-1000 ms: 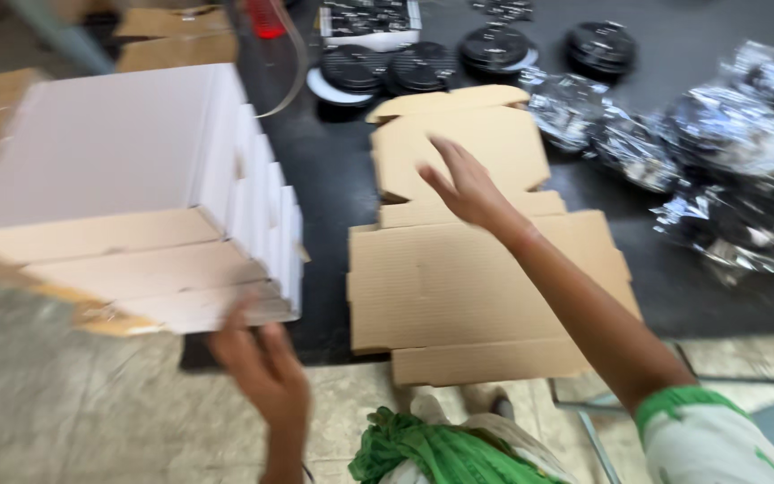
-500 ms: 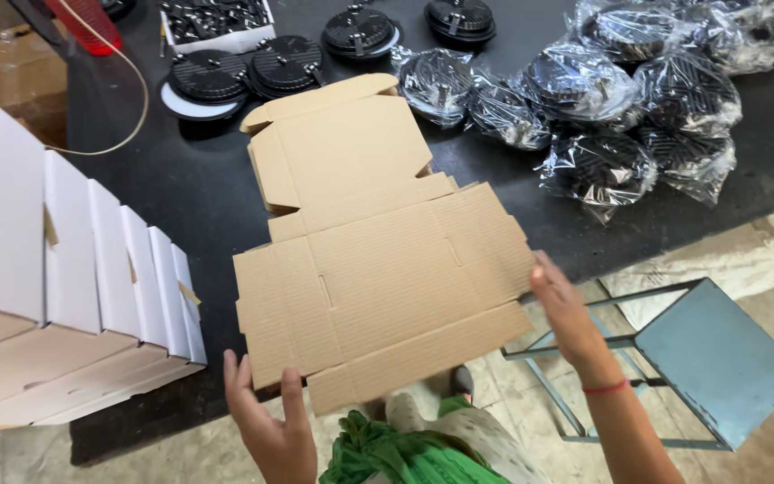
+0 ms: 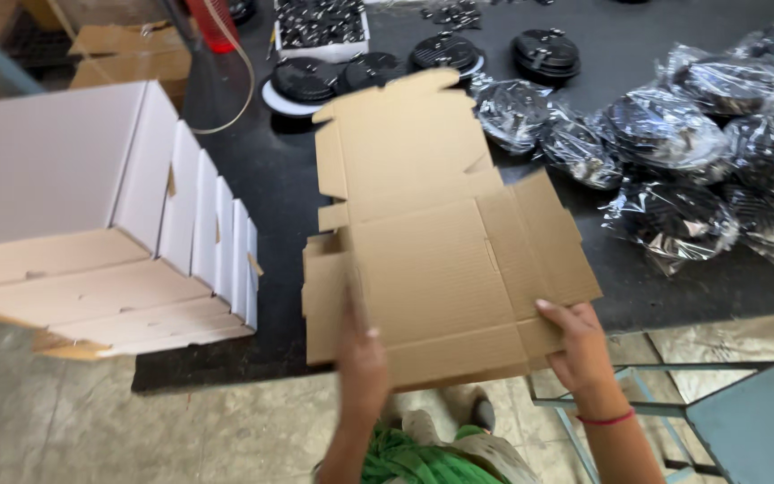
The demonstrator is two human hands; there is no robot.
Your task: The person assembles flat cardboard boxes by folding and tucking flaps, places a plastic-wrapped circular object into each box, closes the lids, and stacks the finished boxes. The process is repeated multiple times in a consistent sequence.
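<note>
1. A flat brown die-cut cardboard box blank (image 3: 441,233) lies on the black desk's (image 3: 279,188) near edge.
2. The left hand (image 3: 362,351) grips its 7 o'clock corner; the right hand (image 3: 580,345) pinches its 5 o'clock flap.
3. White folded boxes (image 3: 136,233), about six, stand at 9 o'clock.
4. Bagged black parts (image 3: 674,152) lie at 2 o'clock.

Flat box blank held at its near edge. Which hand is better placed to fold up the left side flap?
Probably left. The left hand grips the cardboard blank right beside its left side flap. The right hand holds the near right corner, across the sheet, and can steady it.
</note>
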